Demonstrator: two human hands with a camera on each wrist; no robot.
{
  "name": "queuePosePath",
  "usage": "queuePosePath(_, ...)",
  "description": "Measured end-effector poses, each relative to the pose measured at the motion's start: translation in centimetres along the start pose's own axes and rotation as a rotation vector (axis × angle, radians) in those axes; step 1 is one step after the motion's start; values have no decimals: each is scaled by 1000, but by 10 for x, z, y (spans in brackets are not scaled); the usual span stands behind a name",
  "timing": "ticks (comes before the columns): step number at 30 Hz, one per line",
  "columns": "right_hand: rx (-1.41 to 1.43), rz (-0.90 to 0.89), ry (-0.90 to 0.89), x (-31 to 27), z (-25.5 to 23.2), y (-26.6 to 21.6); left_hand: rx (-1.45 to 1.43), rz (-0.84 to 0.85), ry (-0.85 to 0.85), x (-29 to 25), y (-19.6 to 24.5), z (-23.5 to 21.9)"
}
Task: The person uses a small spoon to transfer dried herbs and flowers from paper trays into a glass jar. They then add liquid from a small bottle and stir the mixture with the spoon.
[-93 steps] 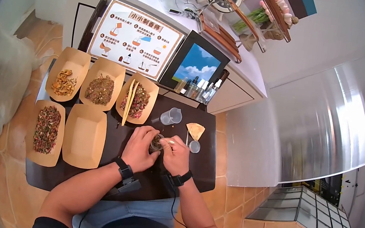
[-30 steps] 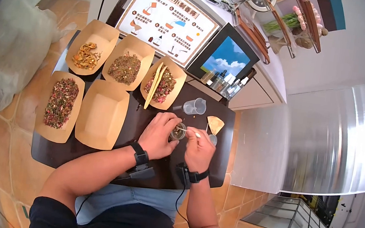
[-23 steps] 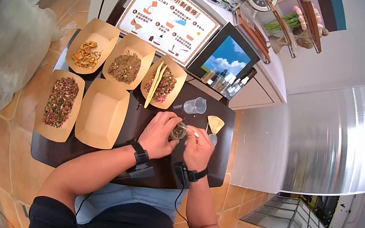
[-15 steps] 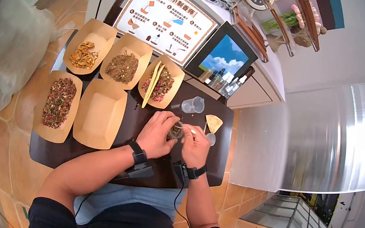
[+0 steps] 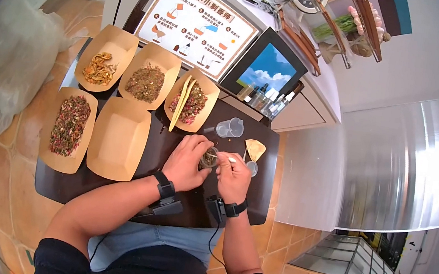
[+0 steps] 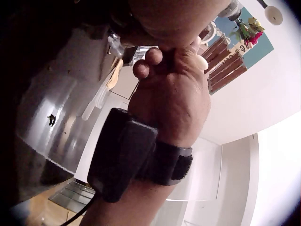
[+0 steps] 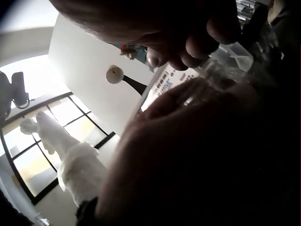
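Note:
My left hand [image 5: 186,159] holds a small clear jar [image 5: 208,163] upright on the dark table, thumb and fingers round its sides. Dark dried plant bits show inside it. A thin stick with a white end [image 5: 232,160] is pinched between the thumb and fingers of my right hand [image 5: 235,180]. The stick slants over the jar's mouth, its far end among the bits. In the left wrist view my right hand [image 6: 171,101] has its fingers curled; the dark right wrist view shows the jar only dimly.
Paper trays hold yellow dried pieces [image 5: 100,68], brown herbs [image 5: 145,82] and rosebud mix [image 5: 69,125]; one tray [image 5: 119,138] is bare. Wooden tongs [image 5: 181,103] lie across another. Beyond the jar are a plastic measuring cup [image 5: 230,128], a folded paper filter [image 5: 255,149] and a round lid [image 5: 252,168].
The head view has shifted since the first frame. My left hand keeps the jar in its grip, while my right hand moves the stick slightly at the jar's mouth.

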State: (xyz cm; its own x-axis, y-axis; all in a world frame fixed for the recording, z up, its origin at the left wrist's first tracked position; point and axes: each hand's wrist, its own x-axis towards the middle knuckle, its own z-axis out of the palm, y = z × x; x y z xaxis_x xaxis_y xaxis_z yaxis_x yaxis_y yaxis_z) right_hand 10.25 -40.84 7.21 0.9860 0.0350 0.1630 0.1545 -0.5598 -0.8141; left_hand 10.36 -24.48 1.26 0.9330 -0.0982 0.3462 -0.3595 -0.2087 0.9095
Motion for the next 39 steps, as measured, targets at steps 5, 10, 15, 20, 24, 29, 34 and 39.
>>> queuePosePath(5,41,40,31,-2,-1,0,-5,-1,3,1,-1,-1)
queuePosePath(10,23,12,102,-4,-4,0,3,9,15,1,-1,-1)
queuePosePath(15,-145,-7,-5,-2,-3,-7,8,15,1,1,0,0)
queuePosePath(20,-76,-119,61,-4,-1,-1,5,8,2,1,2,-2)
queuePosePath(24,-119,-142,60,-4,-1,-10,15,13,16,3,0,-2)
queuePosePath(29,-139,-81,44,-7,-3,-7,15,8,-1,2,1,-1)
queuePosePath(34,-125,-96,59,-5,-1,-8,5,-9,-2,1,2,-2)
queuePosePath(39,-113,-95,108,-5,1,-7,6,-7,3,3,2,-4)
